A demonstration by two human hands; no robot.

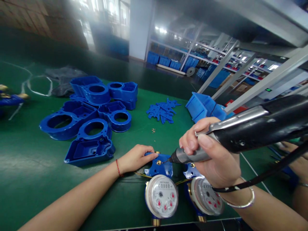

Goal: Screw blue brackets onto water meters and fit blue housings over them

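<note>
Housings point(88, 159) lay at left. The left hand point(137, 158) gripped the plate point(166, 168) by its corner, just beyond the meter point(162, 197). The driver point(250, 128), clasped in the right hand point(216, 160), slanted toward the brass insert point(158, 162); good driving probably wanted a squarer bit, light pressure and the plate held flat.

Green across the surface point(127, 202), blue on the housings point(89, 158), black-and-silver on the electric screwdriver point(240, 131), red-on-white on the left water-meter dial point(163, 197).

Right grip point(222, 165) holds a screwdriver point(250, 128) seemingly touching the blue plate point(165, 170).
</note>
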